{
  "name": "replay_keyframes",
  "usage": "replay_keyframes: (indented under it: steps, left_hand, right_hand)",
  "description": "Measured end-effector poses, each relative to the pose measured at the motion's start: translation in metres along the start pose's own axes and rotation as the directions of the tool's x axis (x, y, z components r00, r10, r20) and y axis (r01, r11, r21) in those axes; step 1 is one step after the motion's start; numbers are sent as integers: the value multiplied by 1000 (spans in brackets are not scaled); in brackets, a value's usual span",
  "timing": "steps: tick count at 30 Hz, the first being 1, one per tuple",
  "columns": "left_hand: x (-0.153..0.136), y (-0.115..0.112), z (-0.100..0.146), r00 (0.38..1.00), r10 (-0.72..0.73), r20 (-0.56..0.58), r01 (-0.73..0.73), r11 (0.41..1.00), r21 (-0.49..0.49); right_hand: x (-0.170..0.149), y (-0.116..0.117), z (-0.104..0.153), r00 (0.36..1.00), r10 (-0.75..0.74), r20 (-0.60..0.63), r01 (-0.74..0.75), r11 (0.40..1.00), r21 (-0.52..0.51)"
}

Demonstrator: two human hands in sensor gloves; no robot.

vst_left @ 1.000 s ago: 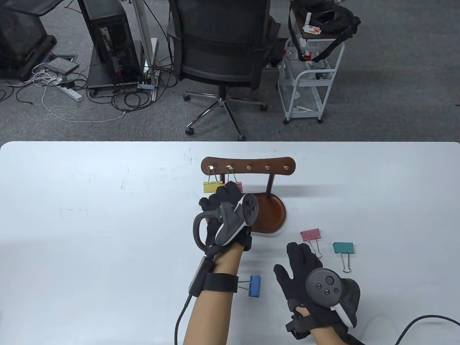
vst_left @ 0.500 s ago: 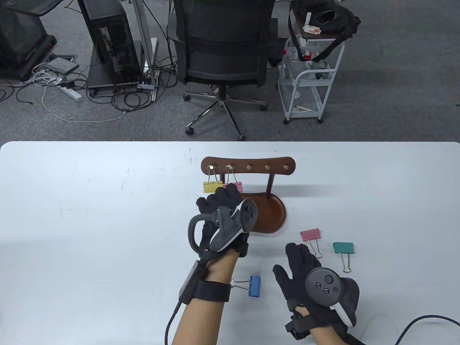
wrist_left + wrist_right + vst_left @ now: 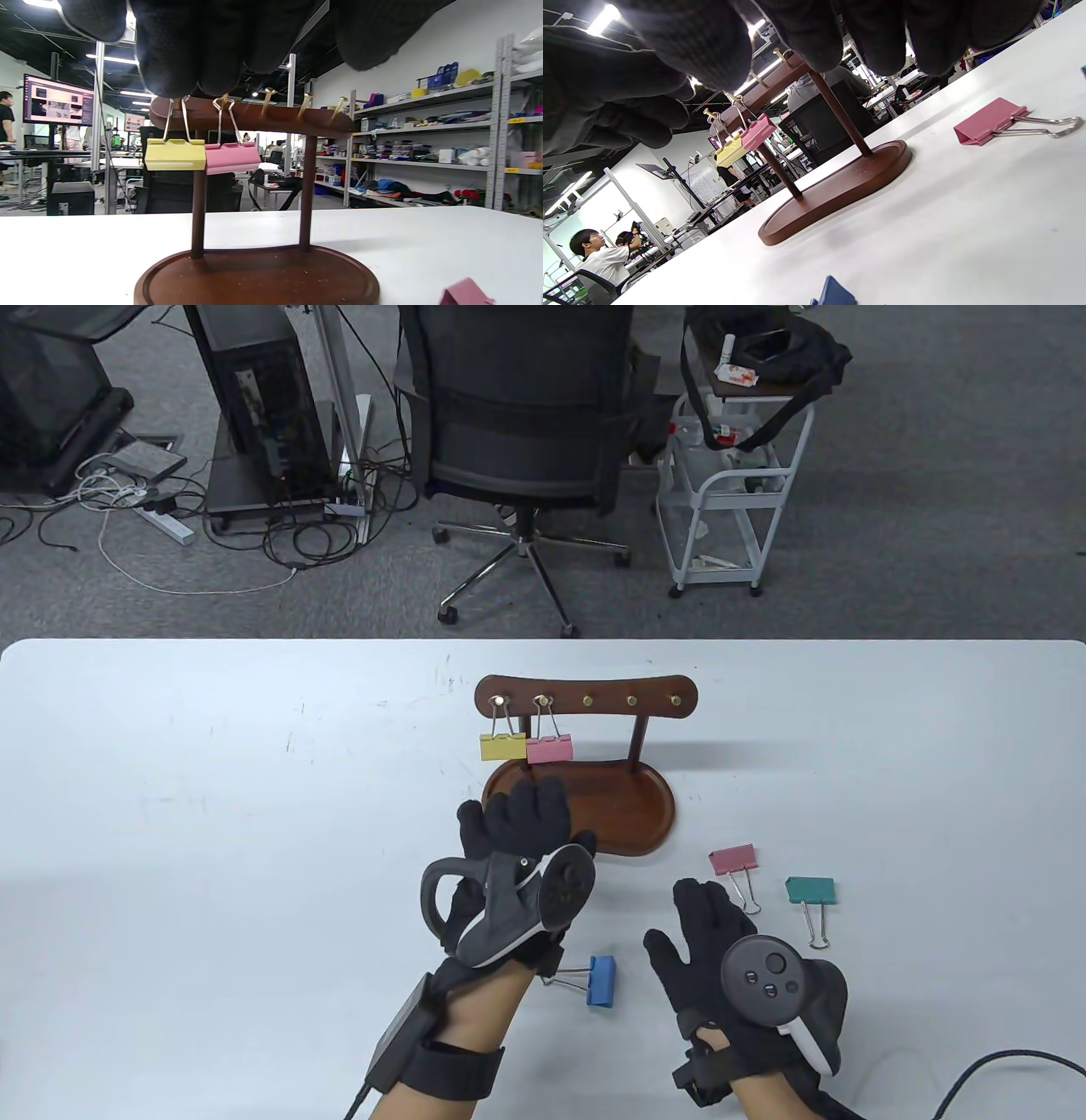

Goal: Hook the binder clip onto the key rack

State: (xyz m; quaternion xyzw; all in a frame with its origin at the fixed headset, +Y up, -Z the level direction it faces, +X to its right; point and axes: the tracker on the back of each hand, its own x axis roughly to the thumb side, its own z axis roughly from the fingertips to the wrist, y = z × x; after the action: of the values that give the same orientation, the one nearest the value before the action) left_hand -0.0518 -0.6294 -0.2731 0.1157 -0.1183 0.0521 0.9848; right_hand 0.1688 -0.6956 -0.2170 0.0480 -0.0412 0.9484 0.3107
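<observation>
No brand or writing can be read on any object; the screen on the monitor (image 3: 58, 99) in the left wrist view is too blurred to read.

The white table (image 3: 212, 814) has small dark marks. On it stands the wooden key rack (image 3: 585, 701) with five brass hooks. A yellow binder clip (image 3: 503, 746) hangs on the first hook from the left and a pink binder clip (image 3: 550, 749) on the second one.

The left hand (image 3: 517, 823) is over the near edge of the rack's base, fingers loosely bent, holding nothing. The right hand (image 3: 708, 937) rests flat on the table, fingers relaxed, also empty.

On the table lie a second pink clip (image 3: 733, 861), a teal clip (image 3: 810, 889) and a blue clip (image 3: 601, 981).

Behind the table there are a grey carpet, a black office chair (image 3: 526, 407), a white trolley (image 3: 734, 500) and a computer tower (image 3: 267, 407) with cables.
</observation>
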Motion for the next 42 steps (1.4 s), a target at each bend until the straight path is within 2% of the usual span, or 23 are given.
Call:
replay_keyframes:
  steps: [7, 13, 22, 32, 42]
  left_hand:
    - [0, -18, 28, 1000, 6, 21, -6, 1000, -6]
    - [0, -35, 37, 999, -43, 4, 43, 999, -14]
    - [-8, -29, 50, 999, 35, -19, -35, 999, -11]
    - [-30, -23, 61, 991, 124, -48, -124, 992, 5]
    - [-31, -21, 64, 985, 167, -30, -167, 986, 4]
  right_hand:
    - [0, 0, 0, 1000, -2, 4, 2, 1000, -1]
    - [-1, 0, 0, 1000, 1, 2, -1, 1000, 0]
    - [-2, 1, -1, 1000, 8, 4, -8, 1000, 1]
    - [1, 0, -4, 999, 29, 27, -29, 999, -22]
    - [2, -9, -27, 994, 95, 47, -94, 995, -13]
